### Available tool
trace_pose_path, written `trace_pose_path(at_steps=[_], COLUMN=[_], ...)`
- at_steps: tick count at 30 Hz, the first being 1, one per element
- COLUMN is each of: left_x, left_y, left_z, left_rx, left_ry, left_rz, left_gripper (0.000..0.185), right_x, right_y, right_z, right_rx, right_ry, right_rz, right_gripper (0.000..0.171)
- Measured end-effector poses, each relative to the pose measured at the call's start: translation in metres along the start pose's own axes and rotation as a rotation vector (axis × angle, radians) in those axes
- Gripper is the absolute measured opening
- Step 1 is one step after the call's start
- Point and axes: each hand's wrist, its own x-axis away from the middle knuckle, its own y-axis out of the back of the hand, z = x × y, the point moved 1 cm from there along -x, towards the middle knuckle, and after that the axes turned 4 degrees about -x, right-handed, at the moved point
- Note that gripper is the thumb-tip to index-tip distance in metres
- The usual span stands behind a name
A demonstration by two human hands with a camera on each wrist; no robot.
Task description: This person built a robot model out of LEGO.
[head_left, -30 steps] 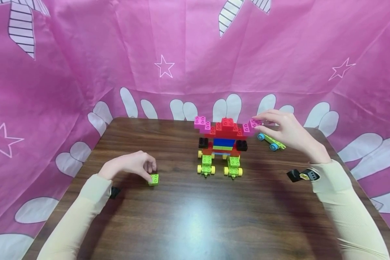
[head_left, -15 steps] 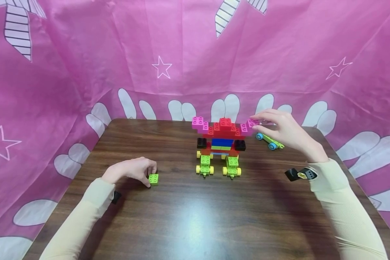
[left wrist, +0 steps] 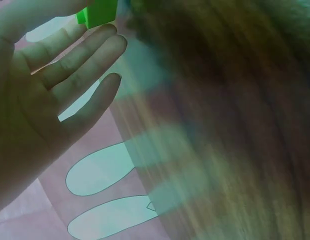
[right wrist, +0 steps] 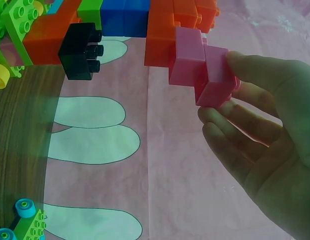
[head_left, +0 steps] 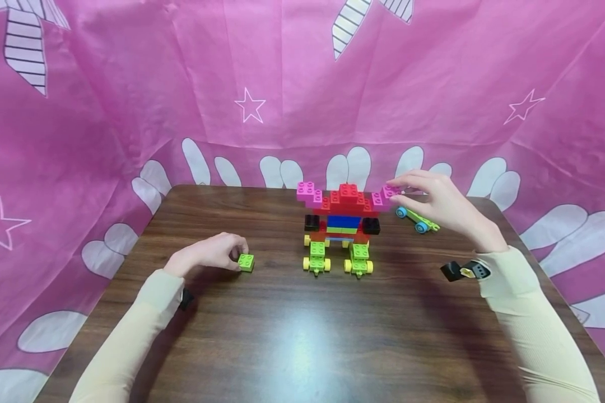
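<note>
My left hand (head_left: 214, 251) pinches a lime green toy building block (head_left: 246, 263) at the left of the table; the block (left wrist: 101, 12) shows at the top of the left wrist view. In the middle stands a figure built of toy blocks (head_left: 345, 208), with red on top, blue and lime in the middle, black blocks at the sides and lime feet on yellow wheels. My right hand (head_left: 436, 201) pinches the pink block (right wrist: 217, 75) at the outer end of its right arm, thumb above and fingers below. That block is still joined to the figure.
A lime wheeled base (head_left: 418, 218) with blue wheels stands behind and right of the figure, partly under my right hand. Pink patterned cloth (head_left: 292, 101) hangs behind the brown wooden table (head_left: 262, 336).
My left hand first shifts its hold on the lime block, then carries it a little away from me and to the right. My right hand keeps its hold on the pink block.
</note>
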Motion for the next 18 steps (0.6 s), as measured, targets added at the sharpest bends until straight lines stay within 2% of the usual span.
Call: trace_pose_path(at_steps=[6, 9, 18], left_x=[-0.003, -0.004, -0.006], left_y=[0.017, 0.03, 0.073], left_z=[0.0, -0.004, -0.019], left_rx=[0.055, 0.04, 0.06], left_ry=[-0.019, -0.034, 0.027], left_rz=[-0.099, -0.162, -0.302], left_gripper=[0.025, 0.025, 0.03], right_x=[0.0, 0.0, 0.0], right_y=[0.0, 0.0, 0.002], right_z=[0.0, 0.0, 0.002], right_rx=[0.005, 0.005, -0.002], right_ry=[0.0, 0.001, -0.015], right_rz=[0.001, 0.005, 0.006], right_gripper=[0.036, 0.036, 0.036])
